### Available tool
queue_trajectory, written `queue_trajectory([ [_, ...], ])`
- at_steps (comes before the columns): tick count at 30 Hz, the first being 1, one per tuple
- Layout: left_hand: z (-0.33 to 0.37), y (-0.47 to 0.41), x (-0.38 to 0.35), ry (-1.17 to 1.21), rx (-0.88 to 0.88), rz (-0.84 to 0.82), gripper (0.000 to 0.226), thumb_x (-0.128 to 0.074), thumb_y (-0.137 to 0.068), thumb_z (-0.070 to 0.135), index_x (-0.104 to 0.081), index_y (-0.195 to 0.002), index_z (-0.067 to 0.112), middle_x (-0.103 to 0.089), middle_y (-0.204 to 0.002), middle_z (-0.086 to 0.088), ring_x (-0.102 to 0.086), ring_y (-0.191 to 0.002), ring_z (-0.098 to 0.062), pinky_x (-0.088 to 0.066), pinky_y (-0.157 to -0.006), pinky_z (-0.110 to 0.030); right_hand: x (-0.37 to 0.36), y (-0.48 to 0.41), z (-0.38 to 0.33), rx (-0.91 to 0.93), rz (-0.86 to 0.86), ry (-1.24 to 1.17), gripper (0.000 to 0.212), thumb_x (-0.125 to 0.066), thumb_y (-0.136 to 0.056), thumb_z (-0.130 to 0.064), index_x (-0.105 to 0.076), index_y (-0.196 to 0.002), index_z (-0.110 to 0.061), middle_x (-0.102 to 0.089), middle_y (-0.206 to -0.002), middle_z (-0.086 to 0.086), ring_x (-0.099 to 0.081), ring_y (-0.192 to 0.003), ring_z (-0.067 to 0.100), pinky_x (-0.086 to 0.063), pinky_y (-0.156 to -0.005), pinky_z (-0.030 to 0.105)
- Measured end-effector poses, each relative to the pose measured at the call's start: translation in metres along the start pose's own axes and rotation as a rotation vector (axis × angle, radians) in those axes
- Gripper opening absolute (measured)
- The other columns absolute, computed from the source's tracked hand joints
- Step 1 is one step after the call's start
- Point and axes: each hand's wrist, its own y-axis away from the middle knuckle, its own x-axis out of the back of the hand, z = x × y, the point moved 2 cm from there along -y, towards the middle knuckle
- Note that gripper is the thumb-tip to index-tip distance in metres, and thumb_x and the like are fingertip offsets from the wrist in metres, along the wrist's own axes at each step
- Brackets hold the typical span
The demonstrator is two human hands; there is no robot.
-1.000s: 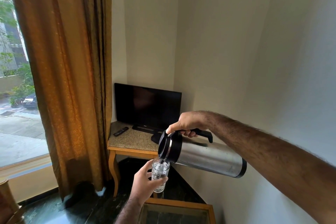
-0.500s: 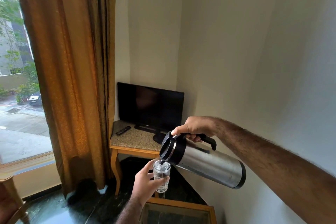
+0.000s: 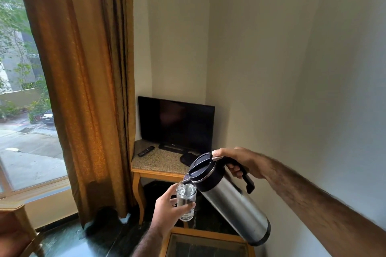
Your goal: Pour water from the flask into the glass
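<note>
A steel flask (image 3: 231,202) with a black lid and black handle hangs tilted in mid-air, spout down to the left. My right hand (image 3: 240,162) grips its handle, thumb resting on the lid's lever. The spout sits right over the rim of a clear glass (image 3: 186,201), which holds water nearly to the top. My left hand (image 3: 170,208) is wrapped around the glass from the left and holds it upright below the spout.
A wooden table with a stone top (image 3: 158,161) stands in the corner, carrying a dark TV (image 3: 176,123) and a remote (image 3: 146,151). A glass-topped wooden table (image 3: 208,244) lies just below my hands. A brown curtain (image 3: 83,89) hangs left, a wall close on the right.
The flask's base has dropped lower and its lid has risen, so it tilts less steeply toward the glass. The water level in the glass has risen. The view has shifted slightly.
</note>
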Motion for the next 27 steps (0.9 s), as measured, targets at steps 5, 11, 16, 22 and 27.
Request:
queue_trajectory([
  [5,-0.002,0.0,-0.001,-0.035,-0.019,0.016,0.078,-0.099,-0.062,0.034,-0.06,-0.128,0.044,-0.072,-0.119,0.015,-0.071,-0.109,-0.011,-0.063,-0.077,-0.024,-0.006,0.009,0.028,-0.005,0.069,-0.206,0.079,-0.042,-0.093,-0.086,-0.046,-0.051,-0.019,-0.04,-0.051,0.0,-0.035,-0.047,0.018,-0.035,-0.047,0.027],
  [11,-0.016,-0.001,-0.007,-0.089,-0.02,0.062,0.074,-0.096,-0.066,0.033,-0.064,-0.133,0.031,-0.071,-0.12,0.013,-0.063,-0.117,-0.006,-0.057,-0.101,-0.049,-0.028,0.016,0.077,0.052,0.352,-0.459,0.052,-0.049,-0.107,-0.03,-0.052,-0.056,-0.02,-0.042,-0.054,0.001,-0.033,-0.046,0.014,-0.03,-0.052,0.032],
  [16,-0.032,-0.004,-0.015,-0.112,-0.009,0.081,0.07,-0.096,-0.066,0.034,-0.066,-0.128,0.038,-0.072,-0.115,0.019,-0.064,-0.113,-0.002,-0.058,-0.099,-0.047,-0.053,0.016,0.114,0.084,0.483,-0.682,0.048,-0.062,-0.101,-0.035,-0.054,-0.056,-0.021,-0.042,-0.05,-0.001,-0.033,-0.044,0.011,-0.033,-0.045,0.023],
  [22,-0.062,-0.006,-0.028,-0.16,-0.008,0.085,0.069,-0.096,-0.067,0.033,-0.063,-0.127,0.041,-0.071,-0.112,0.023,-0.065,-0.111,-0.002,-0.056,-0.075,-0.009,-0.083,0.007,0.178,0.068,0.59,-0.846,0.046,-0.062,-0.105,-0.034,-0.068,-0.061,-0.022,-0.055,-0.059,-0.001,-0.044,-0.049,0.011,-0.038,-0.056,0.028],
  [27,-0.092,-0.006,-0.04,-0.18,0.025,0.088,0.068,-0.097,-0.068,0.03,-0.064,-0.128,0.036,-0.069,-0.11,0.028,-0.063,-0.105,0.01,-0.047,-0.074,0.004,-0.103,-0.002,0.227,0.073,0.652,-0.89,0.044,-0.059,-0.106,-0.035,-0.073,-0.066,-0.025,-0.061,-0.062,-0.003,-0.048,-0.052,0.01,-0.036,-0.062,0.035],
])
